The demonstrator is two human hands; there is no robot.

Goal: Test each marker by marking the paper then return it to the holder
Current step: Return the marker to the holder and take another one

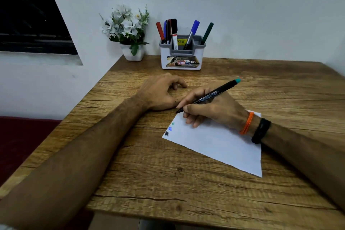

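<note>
My right hand (211, 110) grips a black marker with a teal end (214, 94), its tip down at the far left corner of the white paper (214, 144). Three small marks, green, blue and black, sit along the paper's left edge (169, 128). My left hand (160, 93) rests on the wooden table just left of the marker tip, fingers loosely curled; whether it holds a cap is hidden. The white and grey holder (182, 53) stands at the back of the table with several markers in it: red, blue, black and green.
A white pot of artificial flowers (130, 31) stands left of the holder against the wall. The wooden table (168, 183) has its left edge near a dark red seat (22, 136). A dark window (28, 15) is at the upper left.
</note>
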